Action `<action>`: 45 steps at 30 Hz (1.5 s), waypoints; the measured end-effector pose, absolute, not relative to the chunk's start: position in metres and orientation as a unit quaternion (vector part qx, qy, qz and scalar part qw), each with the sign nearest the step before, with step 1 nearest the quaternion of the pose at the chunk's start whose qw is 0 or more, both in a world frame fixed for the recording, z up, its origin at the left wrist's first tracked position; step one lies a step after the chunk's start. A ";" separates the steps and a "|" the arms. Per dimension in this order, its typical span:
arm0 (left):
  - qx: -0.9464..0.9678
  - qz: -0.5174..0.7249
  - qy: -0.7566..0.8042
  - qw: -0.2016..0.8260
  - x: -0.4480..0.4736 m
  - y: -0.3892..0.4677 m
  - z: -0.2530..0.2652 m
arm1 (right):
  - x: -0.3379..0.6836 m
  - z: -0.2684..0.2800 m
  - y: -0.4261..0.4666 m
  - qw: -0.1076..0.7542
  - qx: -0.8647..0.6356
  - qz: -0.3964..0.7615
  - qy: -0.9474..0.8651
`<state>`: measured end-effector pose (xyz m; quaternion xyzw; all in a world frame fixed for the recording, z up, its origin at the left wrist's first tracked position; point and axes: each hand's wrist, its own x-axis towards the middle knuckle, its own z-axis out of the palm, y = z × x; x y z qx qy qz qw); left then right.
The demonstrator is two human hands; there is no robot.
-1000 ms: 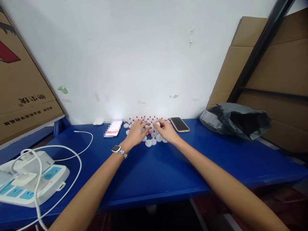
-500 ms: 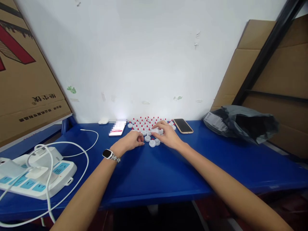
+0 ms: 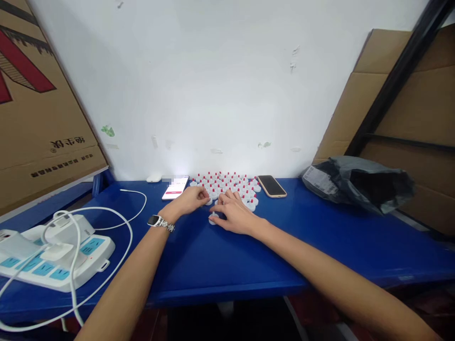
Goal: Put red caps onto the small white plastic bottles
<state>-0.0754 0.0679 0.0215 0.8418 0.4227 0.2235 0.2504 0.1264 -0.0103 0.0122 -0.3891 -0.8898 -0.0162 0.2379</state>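
Observation:
A dense cluster of small white round caps with red tips [image 3: 245,189] stands on the blue table against the wall. My left hand [image 3: 190,200] is at the cluster's front left, fingers pinched together beside a white cap; anything between the fingertips is hidden. A metal-banded watch is on that wrist. My right hand [image 3: 234,213] lies over the front of the cluster. Its thumb and index finger are around a single white cap [image 3: 213,218] with a pale stem; no red tip shows on it. The other fingers are bent over nearby caps and partly hide them.
A lit phone [image 3: 176,188] and a white case [image 3: 154,178] lie left of the cluster, a dark-screened phone [image 3: 272,186] right of it. A grey plastic bag [image 3: 359,182] is farther right. A power strip [image 3: 67,279] with looping white cables takes up the left. Cardboard boxes [image 3: 42,113] flank the table.
My right hand has drawn back toward me and slightly left, and a lone cap now sits by its thumb. My left hand has moved slightly up toward the cluster's left front.

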 end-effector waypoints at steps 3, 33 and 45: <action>0.834 0.279 0.400 0.258 -0.065 0.068 0.028 | 0.139 0.017 -0.006 0.275 -0.426 -0.001 -0.862; 0.913 0.192 0.348 0.091 -0.054 0.069 0.022 | 0.173 0.025 0.008 0.233 -0.438 0.144 -0.856; 0.921 0.215 0.319 0.057 -0.038 0.042 0.027 | 0.179 0.034 0.007 0.214 -0.449 0.156 -0.854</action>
